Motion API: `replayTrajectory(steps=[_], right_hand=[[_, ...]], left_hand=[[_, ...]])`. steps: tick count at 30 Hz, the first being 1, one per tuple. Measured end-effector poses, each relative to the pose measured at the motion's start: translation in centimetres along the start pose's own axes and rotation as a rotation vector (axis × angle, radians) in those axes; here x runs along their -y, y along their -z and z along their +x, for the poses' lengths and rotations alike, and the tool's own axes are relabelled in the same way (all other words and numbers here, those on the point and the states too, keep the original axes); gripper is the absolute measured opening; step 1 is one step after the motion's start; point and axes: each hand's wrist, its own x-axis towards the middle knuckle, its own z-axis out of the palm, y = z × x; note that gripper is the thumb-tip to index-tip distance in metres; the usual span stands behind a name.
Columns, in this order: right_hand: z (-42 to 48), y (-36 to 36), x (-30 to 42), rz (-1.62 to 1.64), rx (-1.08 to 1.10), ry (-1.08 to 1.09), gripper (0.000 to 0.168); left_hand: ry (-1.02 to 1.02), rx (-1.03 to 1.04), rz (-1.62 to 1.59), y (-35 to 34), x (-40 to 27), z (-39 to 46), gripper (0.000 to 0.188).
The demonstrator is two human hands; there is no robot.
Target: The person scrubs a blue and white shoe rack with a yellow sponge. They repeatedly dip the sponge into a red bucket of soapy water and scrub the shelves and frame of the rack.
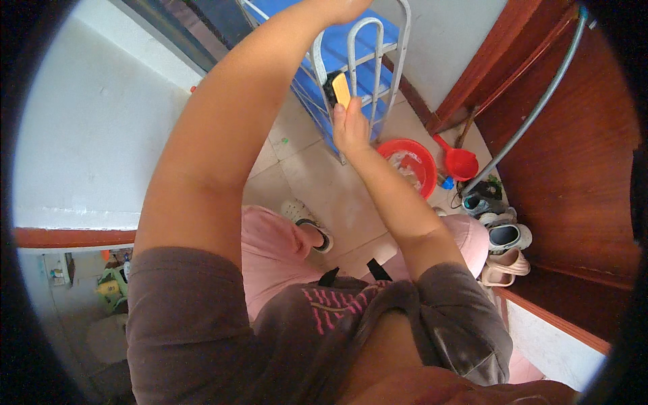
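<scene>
My right hand (352,127) grips a scrubbing brush (342,90) with a yellow back and black bristles. Those bristles face a white tubular side bar of a metal rack (316,55) and appear to touch it. The rack has blue shelves (336,43) and arched end bars. My left arm stretches across the upper left towards the rack's top. Only part of my left hand (352,9) shows at the upper picture edge; its fingers are cut off, so what they touch is hidden.
A red basin (433,174) with water stands on the tiles beside the rack. Near it lie a red ladle (461,163) and a blue-capped bottle (447,183). Several shoes (503,237) line the brown wooden door (572,167), where a grey hose (536,106) hangs.
</scene>
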Motion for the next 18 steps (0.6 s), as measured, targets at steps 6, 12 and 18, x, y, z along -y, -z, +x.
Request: replayTrajectory(steps=[6,12,18], right_hand=[[3.4,1.9,-0.1,-0.241,-0.058,-0.039,0.037],[2.2,0.9,1.1,0.001,-0.068,-0.127,0.037],[1.9,-0.7,-2.7,0.417,0.175,0.001,0.040]], left_hand=[[-0.096,-0.049,0.130,0.0,0.0,0.4,0.029],[-0.097,-0.001,0.190,-0.4,0.2,0.5,0.027],[-0.146,0.022,0.311,-0.4,0.8,1.1,0.026]])
